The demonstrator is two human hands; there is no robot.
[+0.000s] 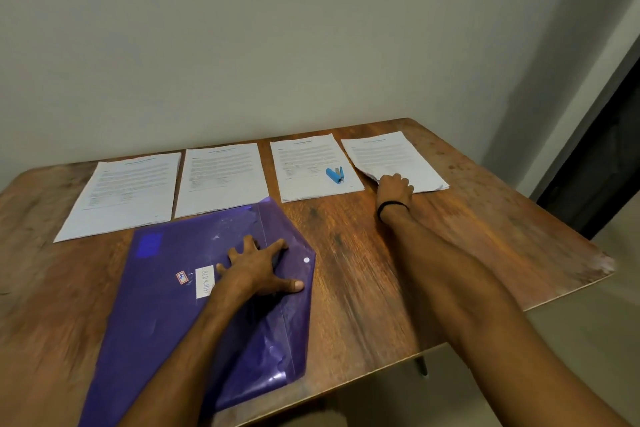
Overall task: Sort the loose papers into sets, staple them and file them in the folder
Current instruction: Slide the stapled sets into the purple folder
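Several sets of printed papers lie in a row along the far side of the wooden table (363,253). A purple plastic folder (166,305) with a white label lies near the front left, and my left hand (259,270) presses flat on it with fingers spread. My right hand (394,189) reaches to the rightmost paper set (398,156) and grips its near edge, lifting the left corner slightly. A blue stapler (335,175) rests on the second paper set from the right (308,163). Two more paper sets (128,191) (221,177) lie to the left.
The table stands against a plain wall. Its right edge (554,218) drops off to the floor, with a dark door frame (595,166) beyond. A black band sits on my right wrist.
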